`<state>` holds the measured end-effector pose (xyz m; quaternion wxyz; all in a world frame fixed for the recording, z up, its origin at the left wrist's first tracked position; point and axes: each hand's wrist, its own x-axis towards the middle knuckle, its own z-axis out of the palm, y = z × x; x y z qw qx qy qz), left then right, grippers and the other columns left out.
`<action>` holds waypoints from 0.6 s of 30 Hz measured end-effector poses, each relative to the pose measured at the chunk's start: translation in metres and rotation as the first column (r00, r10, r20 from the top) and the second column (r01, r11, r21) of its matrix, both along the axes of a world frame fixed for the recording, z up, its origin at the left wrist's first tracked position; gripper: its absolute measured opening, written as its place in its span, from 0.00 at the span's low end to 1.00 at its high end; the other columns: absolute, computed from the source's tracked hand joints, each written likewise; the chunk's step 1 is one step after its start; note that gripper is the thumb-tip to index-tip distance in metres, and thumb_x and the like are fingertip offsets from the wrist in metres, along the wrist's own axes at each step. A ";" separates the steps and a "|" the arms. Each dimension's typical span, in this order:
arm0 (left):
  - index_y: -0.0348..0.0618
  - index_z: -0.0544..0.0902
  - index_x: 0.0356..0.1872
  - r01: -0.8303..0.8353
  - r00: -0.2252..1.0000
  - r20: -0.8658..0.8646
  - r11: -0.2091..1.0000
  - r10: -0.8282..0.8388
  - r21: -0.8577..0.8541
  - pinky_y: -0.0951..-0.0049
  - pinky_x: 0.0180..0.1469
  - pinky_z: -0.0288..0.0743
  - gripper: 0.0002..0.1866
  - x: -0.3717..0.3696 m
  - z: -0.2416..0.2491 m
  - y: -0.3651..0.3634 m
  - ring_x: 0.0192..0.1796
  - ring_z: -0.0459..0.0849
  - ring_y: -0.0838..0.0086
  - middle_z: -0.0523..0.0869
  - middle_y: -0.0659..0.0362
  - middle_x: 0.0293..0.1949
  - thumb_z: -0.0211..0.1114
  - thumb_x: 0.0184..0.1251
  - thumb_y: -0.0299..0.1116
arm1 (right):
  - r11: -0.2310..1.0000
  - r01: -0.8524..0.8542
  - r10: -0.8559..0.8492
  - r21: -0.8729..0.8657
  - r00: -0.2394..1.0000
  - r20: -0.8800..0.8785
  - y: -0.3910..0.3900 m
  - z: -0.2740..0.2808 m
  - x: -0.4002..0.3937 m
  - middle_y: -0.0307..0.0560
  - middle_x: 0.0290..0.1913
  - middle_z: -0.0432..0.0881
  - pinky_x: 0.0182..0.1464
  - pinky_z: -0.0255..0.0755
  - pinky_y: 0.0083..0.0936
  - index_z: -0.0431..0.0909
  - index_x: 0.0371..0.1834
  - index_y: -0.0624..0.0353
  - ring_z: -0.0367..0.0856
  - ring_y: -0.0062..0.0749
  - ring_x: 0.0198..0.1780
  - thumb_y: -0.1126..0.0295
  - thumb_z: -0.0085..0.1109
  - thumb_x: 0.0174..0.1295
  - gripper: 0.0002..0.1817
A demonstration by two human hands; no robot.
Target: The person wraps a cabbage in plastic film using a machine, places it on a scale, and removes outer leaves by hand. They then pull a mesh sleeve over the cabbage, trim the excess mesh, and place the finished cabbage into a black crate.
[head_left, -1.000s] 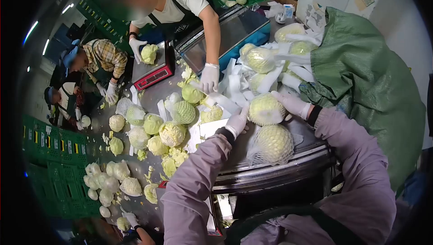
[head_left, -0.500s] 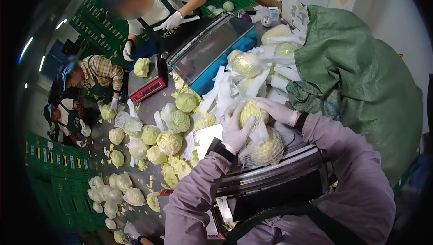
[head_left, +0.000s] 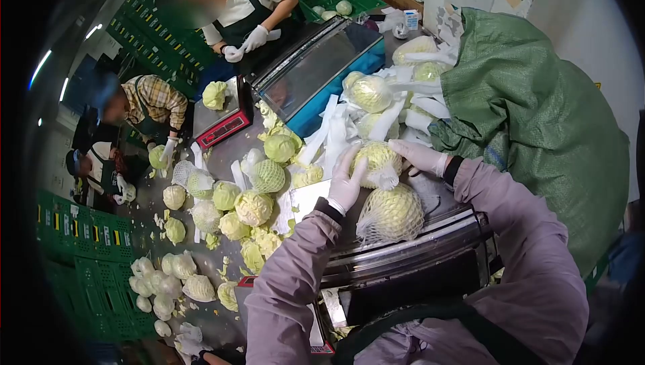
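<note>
Holding one cabbage (head_left: 377, 163) between them, the two gloved hands of the person work at the middle of the bench. The left hand (head_left: 346, 180) is curved around its left side, and the right hand (head_left: 420, 156) presses with long fingers on its right upper side, so both are closed upon it. This cabbage is inside a white net, whose gathered end points towards the wearer. Just in front of it sits a second netted cabbage (head_left: 393, 214), larger in the view.

About the containers: at the right stands a big green sack (head_left: 531, 109), bulging (what it contains, I cannot tell). Near its mouth lies a heap of white strips (head_left: 329, 123), with wrapped cabbages (head_left: 371, 93) among them. In the far green crate (head_left: 367, 6) there are a few pale round heads (head_left: 343, 7). At the left side, other green crates (head_left: 87, 230) are stacked; their content is hidden.

On the red scale (head_left: 225, 130) rests one bare cabbage (head_left: 215, 95), beside a blue-sided machine (head_left: 336, 93). Behind it, a co-worker (head_left: 259, 5) holds a white strip in gloved hands. At the lower left, several wrapped heads (head_left: 164, 284) lie together on the bench (head_left: 211, 284).
</note>
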<state>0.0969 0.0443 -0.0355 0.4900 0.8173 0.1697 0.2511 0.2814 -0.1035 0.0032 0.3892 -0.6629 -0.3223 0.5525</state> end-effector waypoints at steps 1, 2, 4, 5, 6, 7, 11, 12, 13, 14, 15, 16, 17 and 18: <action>0.43 0.69 0.67 -0.008 1.000 0.014 1.000 0.007 0.013 0.64 0.70 0.58 0.27 0.000 0.002 0.001 0.67 0.69 0.56 0.72 0.45 0.63 0.58 0.71 0.43 | 1.000 0.023 -0.022 -0.011 1.000 0.020 0.000 0.000 0.000 0.44 0.61 0.72 0.40 0.77 0.28 0.60 0.71 0.51 0.76 0.32 0.53 0.30 0.39 0.63 0.43; 0.43 0.69 0.67 -0.009 1.000 0.013 1.000 0.008 0.011 0.64 0.70 0.58 0.27 -0.001 0.004 0.002 0.67 0.69 0.56 0.72 0.45 0.63 0.58 0.71 0.43 | 0.999 0.046 -0.045 -0.023 0.998 0.039 -0.001 0.000 -0.001 0.43 0.59 0.74 0.38 0.76 0.25 0.62 0.69 0.52 0.79 0.30 0.47 0.29 0.38 0.64 0.43; 0.42 0.69 0.67 -0.058 0.998 -0.019 0.998 0.058 -0.032 0.64 0.70 0.57 0.26 -0.005 0.007 0.007 0.68 0.67 0.57 0.71 0.46 0.64 0.55 0.74 0.44 | 0.996 0.091 -0.090 -0.023 0.996 0.018 -0.002 -0.006 0.003 0.43 0.53 0.76 0.36 0.75 0.22 0.67 0.65 0.53 0.79 0.27 0.42 0.33 0.40 0.66 0.38; 0.40 0.68 0.67 -0.064 0.998 -0.017 0.998 0.063 -0.030 0.65 0.70 0.57 0.26 -0.007 0.012 0.010 0.69 0.67 0.57 0.71 0.47 0.65 0.53 0.75 0.45 | 0.990 0.136 -0.136 -0.025 0.991 -0.002 -0.005 -0.009 0.004 0.42 0.48 0.79 0.34 0.73 0.18 0.71 0.61 0.54 0.79 0.24 0.37 0.37 0.43 0.68 0.34; 0.39 0.70 0.65 -0.099 0.995 -0.029 0.993 0.097 -0.069 0.65 0.70 0.57 0.25 -0.016 0.016 0.010 0.68 0.68 0.57 0.73 0.47 0.63 0.54 0.75 0.43 | 0.990 0.137 -0.137 -0.036 0.991 -0.010 -0.013 -0.014 0.004 0.42 0.48 0.79 0.34 0.73 0.18 0.71 0.61 0.54 0.79 0.24 0.37 0.37 0.43 0.68 0.34; 0.39 0.72 0.63 -0.093 0.996 -0.018 0.995 0.092 -0.046 0.66 0.68 0.60 0.23 -0.028 0.016 0.015 0.65 0.70 0.58 0.75 0.47 0.61 0.55 0.74 0.41 | 0.971 0.224 -0.229 0.088 0.972 0.050 -0.023 -0.017 0.002 0.40 0.43 0.80 0.32 0.72 0.18 0.75 0.55 0.55 0.78 0.23 0.34 0.43 0.46 0.69 0.27; 0.39 0.80 0.51 0.053 0.981 -0.189 0.996 -0.039 0.071 0.68 0.54 0.72 0.13 -0.099 0.049 0.017 0.51 0.81 0.63 0.82 0.51 0.46 0.59 0.67 0.29 | 0.905 -0.102 -0.141 0.413 0.844 0.518 -0.090 0.013 -0.015 0.41 0.33 0.80 0.36 0.73 0.24 0.80 0.39 0.58 0.78 0.28 0.31 0.64 0.54 0.66 0.10; 0.40 0.82 0.46 0.180 0.954 -0.263 0.975 -0.141 0.129 0.66 0.51 0.74 0.11 -0.120 0.050 0.018 0.47 0.82 0.58 0.83 0.51 0.42 0.60 0.64 0.28 | 0.858 -0.357 0.000 0.370 0.719 0.695 -0.111 0.022 -0.015 0.41 0.34 0.80 0.38 0.73 0.24 0.80 0.41 0.58 0.79 0.31 0.34 0.68 0.54 0.65 0.08; 0.43 0.83 0.45 0.348 0.915 -0.288 0.912 -0.281 0.216 0.64 0.49 0.76 0.13 -0.133 0.058 0.013 0.43 0.82 0.55 0.84 0.52 0.38 0.61 0.59 0.26 | 0.802 -0.534 0.161 0.267 0.624 0.765 -0.128 0.027 -0.013 0.41 0.35 0.81 0.39 0.74 0.27 0.81 0.42 0.55 0.79 0.34 0.36 0.69 0.55 0.62 0.08; 0.49 0.82 0.50 0.565 0.775 -0.452 0.804 -0.442 0.184 0.62 0.53 0.74 0.20 -0.147 0.061 0.012 0.49 0.81 0.57 0.83 0.54 0.46 0.63 0.53 0.25 | 0.710 -0.687 0.306 0.153 0.496 0.812 -0.142 0.030 -0.014 0.42 0.37 0.81 0.40 0.74 0.30 0.82 0.44 0.52 0.80 0.38 0.39 0.70 0.57 0.59 0.10; 0.52 0.81 0.53 0.672 0.709 -0.516 0.683 -0.482 0.285 0.61 0.56 0.72 0.24 -0.157 0.058 0.003 0.53 0.79 0.59 0.80 0.56 0.53 0.64 0.50 0.27 | 0.653 -0.757 0.453 -0.036 0.352 0.819 -0.154 0.033 -0.017 0.39 0.43 0.81 0.43 0.73 0.33 0.82 0.48 0.44 0.79 0.36 0.45 0.70 0.58 0.55 0.16; 0.55 0.79 0.56 0.758 0.639 -0.583 0.536 -0.501 0.371 0.60 0.58 0.70 0.28 -0.165 0.055 -0.005 0.57 0.76 0.60 0.76 0.57 0.59 0.66 0.47 0.28 | 0.601 -0.789 0.476 -0.127 0.226 0.850 -0.164 0.028 -0.021 0.36 0.49 0.79 0.46 0.72 0.32 0.80 0.52 0.36 0.77 0.35 0.47 0.68 0.60 0.54 0.21; 0.61 0.75 0.61 0.813 0.571 -0.663 0.446 -0.484 0.374 0.57 0.62 0.66 0.35 -0.168 0.059 -0.015 0.63 0.71 0.61 0.67 0.60 0.68 0.68 0.44 0.31 | 0.583 -0.801 0.474 -0.138 0.198 0.858 -0.169 0.021 -0.026 0.35 0.51 0.78 0.46 0.71 0.32 0.79 0.54 0.34 0.76 0.35 0.48 0.67 0.60 0.54 0.22; 0.71 0.69 0.66 0.811 0.584 -0.657 0.391 -0.477 0.436 0.57 0.61 0.68 0.37 -0.172 0.045 -0.021 0.59 0.74 0.60 0.68 0.59 0.66 0.65 0.50 0.32 | 0.566 -0.811 0.469 -0.151 0.166 0.867 -0.172 0.014 -0.029 0.35 0.52 0.77 0.47 0.71 0.32 0.78 0.55 0.33 0.76 0.35 0.49 0.66 0.60 0.54 0.23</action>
